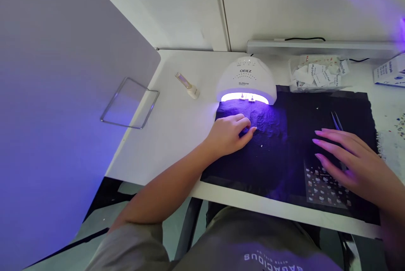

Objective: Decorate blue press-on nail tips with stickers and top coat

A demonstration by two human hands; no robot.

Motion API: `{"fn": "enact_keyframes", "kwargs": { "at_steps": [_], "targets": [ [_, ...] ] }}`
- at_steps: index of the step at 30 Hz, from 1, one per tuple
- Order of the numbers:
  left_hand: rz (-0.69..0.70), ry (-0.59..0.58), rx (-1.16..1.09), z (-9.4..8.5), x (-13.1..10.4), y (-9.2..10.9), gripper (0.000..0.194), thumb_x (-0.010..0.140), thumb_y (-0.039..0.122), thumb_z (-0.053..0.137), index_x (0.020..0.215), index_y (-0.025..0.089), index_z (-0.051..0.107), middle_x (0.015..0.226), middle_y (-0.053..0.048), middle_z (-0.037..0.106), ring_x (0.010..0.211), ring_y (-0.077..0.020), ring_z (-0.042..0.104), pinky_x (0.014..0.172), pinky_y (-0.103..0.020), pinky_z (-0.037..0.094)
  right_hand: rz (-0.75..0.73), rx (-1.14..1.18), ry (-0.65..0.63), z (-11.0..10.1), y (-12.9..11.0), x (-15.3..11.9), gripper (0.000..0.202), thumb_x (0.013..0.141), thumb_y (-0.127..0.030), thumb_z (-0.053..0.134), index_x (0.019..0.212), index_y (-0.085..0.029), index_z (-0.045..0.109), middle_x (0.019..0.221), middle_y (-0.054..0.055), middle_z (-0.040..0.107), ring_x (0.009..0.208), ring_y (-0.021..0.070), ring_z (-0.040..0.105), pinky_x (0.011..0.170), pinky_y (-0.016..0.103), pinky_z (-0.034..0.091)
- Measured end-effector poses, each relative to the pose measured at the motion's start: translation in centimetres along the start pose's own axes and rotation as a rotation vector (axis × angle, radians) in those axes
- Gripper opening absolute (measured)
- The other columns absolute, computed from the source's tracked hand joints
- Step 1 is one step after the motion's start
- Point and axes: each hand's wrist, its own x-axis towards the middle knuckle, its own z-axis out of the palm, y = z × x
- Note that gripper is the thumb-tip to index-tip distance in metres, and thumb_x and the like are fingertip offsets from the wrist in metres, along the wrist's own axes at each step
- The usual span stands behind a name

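Nail-art desk with glowing curing lamp

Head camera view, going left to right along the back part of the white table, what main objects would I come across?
Small bottle, lit white lamp, clear tub of alcohol pad packets, white-and-blue box at the right edge.

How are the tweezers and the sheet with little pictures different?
The tweezers are long and thin, but the sheet is wide and flat. The tweezers have two pointed tips, apart from each other; the sheet has straight edges and many tiny pictures. Both are over the black cloth, each partly hidden by the right hand.
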Motion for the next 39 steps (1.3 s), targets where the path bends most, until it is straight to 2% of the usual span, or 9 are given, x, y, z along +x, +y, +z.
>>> {"fn": "enact_keyframes", "kwargs": {
  "at_steps": [11, 19, 26, 30, 34, 39],
  "targets": [
    [0.041, 0.0, -0.058, -0.2, -0.3, -0.8, 0.031, 0.117, 0.043, 0.057, 0.104, 0.022, 0.076, 0.094, -0.005, 0.08, 0.079, -0.02, 0.072, 0.073, -0.037, 0.056, 0.102, 0.069, -0.034, 0.9, 0.7, -0.4, 0.043, 0.111, -0.029, 0.07, 0.154, -0.03, 0.074, 0.14, 0.008, 0.085, 0.123, 0.0313, 0.084, 0.11, 0.056, 0.072],
    [0.045, 0.004, -0.075, -0.2, -0.3, -0.9, 0.031, 0.117, 0.043, 0.058, 0.103, 0.022, 0.076, 0.095, -0.005, 0.08, 0.075, -0.0189, 0.071, 0.072, -0.037, 0.055, 0.072, 0.007, -0.054, 0.6, 0.5, -0.3, 0.034, 0.113, -0.03, 0.068, 0.144, -0.019, 0.075, 0.135, 0.014, 0.086, 0.118, 0.0306, 0.086, 0.109, 0.052, 0.072],
    [0.052, -0.017, -0.097, -0.3, -0.2, -1.1, 0.032, 0.117, 0.045, 0.058, 0.105, 0.022, 0.077, 0.098, -0.006, 0.081, 0.079, -0.0196, 0.073, 0.072, -0.037, 0.055, 0.063, -0.045, -0.053, 0.1, 0.7, 0.0, 0.032, 0.118, -0.034, 0.061, 0.142, -0.018, 0.073, 0.129, 0.013, 0.086, 0.113, 0.0279, 0.086, 0.104, 0.047, 0.072],
    [0.043, -0.024, -0.086, -0.2, -0.1, -1.2, 0.032, 0.117, 0.046, 0.057, 0.107, 0.023, 0.077, 0.101, -0.007, 0.082, 0.084, -0.0208, 0.075, 0.075, -0.037, 0.057, 0.042, -0.048, -0.065, 0.1, 1.0, -0.2, 0.036, 0.119, -0.038, 0.057, 0.14, -0.014, 0.074, 0.126, 0.016, 0.086, 0.109, 0.0307, 0.086, 0.101, 0.051, 0.072],
    [0.058, -0.041, -0.077, -0.1, 0.0, -1.3, 0.031, 0.117, 0.046, 0.058, 0.107, 0.022, 0.076, 0.101, -0.006, 0.081, 0.079, -0.0185, 0.071, 0.076, -0.037, 0.056, 0.066, -0.037, -0.036, 0.1, 1.1, -0.4, 0.041, 0.119, -0.045, 0.054, 0.138, -0.016, 0.077, 0.123, 0.015, 0.086, 0.107, 0.0321, 0.086, 0.098, 0.051, 0.071],
    [0.077, -0.047, -0.081, -0.1, 0.3, -1.3, 0.028, 0.115, 0.043, 0.06, 0.106, 0.022, 0.076, 0.1, -0.005, 0.081, 0.074, -0.016, 0.066, 0.075, -0.036, 0.053, 0.097, -0.025, 0.001, -0.1, 1.3, -0.4, 0.039, 0.119, -0.043, 0.055, 0.135, -0.016, 0.079, 0.123, 0.013, 0.086, 0.108, 0.0292, 0.086, 0.097, 0.046, 0.071]
  ]
}}
